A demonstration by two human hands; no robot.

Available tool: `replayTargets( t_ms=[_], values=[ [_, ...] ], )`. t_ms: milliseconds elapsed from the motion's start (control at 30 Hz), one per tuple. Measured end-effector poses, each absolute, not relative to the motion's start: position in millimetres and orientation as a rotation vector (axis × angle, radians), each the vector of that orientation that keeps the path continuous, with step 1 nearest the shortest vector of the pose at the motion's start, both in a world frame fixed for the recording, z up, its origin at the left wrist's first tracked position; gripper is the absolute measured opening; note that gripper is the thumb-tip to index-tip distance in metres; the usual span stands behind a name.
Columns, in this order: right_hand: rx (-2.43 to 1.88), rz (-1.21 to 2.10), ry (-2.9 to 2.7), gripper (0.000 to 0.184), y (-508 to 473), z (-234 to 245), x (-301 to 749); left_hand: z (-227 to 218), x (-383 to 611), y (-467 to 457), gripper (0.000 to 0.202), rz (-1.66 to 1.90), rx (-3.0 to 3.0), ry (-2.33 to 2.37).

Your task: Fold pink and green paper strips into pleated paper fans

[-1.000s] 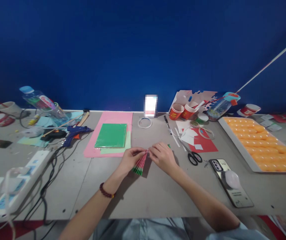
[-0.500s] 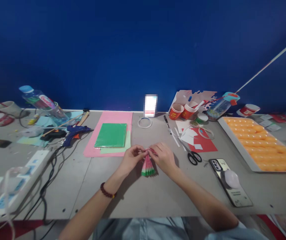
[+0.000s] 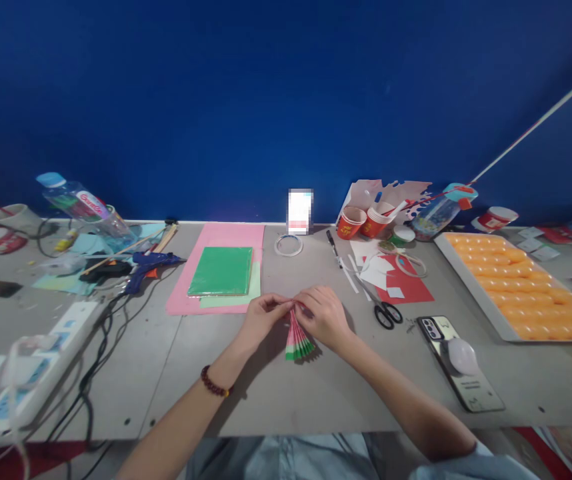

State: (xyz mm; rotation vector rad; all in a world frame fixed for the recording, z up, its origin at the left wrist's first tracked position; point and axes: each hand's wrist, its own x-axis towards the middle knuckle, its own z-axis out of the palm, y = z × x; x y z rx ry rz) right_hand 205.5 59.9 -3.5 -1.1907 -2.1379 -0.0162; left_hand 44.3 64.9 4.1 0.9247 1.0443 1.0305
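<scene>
A small pleated paper fan (image 3: 298,341), pink with a green lower edge, hangs from my fingertips at the middle of the table's front half. My left hand (image 3: 265,316) pinches its gathered top from the left. My right hand (image 3: 327,316) closes on the same top from the right, its fingers bent over the folds. The gathered tip is partly hidden behind my fingers. A beaded bracelet (image 3: 213,382) circles my left wrist. Just beyond my left hand lie a green paper pack (image 3: 221,271) and pink sheets (image 3: 179,301).
Scissors (image 3: 389,315), red paper (image 3: 413,290) and a phone (image 3: 461,367) lie right, beside a tray of orange rolls (image 3: 521,287). Leftward are a blue glue gun (image 3: 149,268), a power strip (image 3: 49,367) and a tilted bottle (image 3: 86,207). A wire coil (image 3: 289,246) lies ahead.
The fan's pleats have spread a little wider, and its green edge has swung slightly to the right and lower. Both hands stay at its top, nearly in place.
</scene>
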Motion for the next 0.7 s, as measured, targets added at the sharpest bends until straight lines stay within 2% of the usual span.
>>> replayTargets(
  t_ms=[300, 500, 700],
  values=[
    [-1.18, -0.042, -2.14, 0.016, 59.3, -1.9, 204.5, -5.1, 45.1, 65.8, 0.027, 1.022, 0.909, 1.08],
    [-1.217, -0.033, -2.101, 0.01, 59.1, 0.2, 203.1, -2.6, 46.2, 64.0, 0.028, 1.069, 0.896, 1.057],
    [-1.221, 0.285, -2.011, 0.018, 64.6, 7.1, 217.6, -3.7, 39.7, 69.9, 0.032, 1.156, 0.825, 1.096]
  ],
)
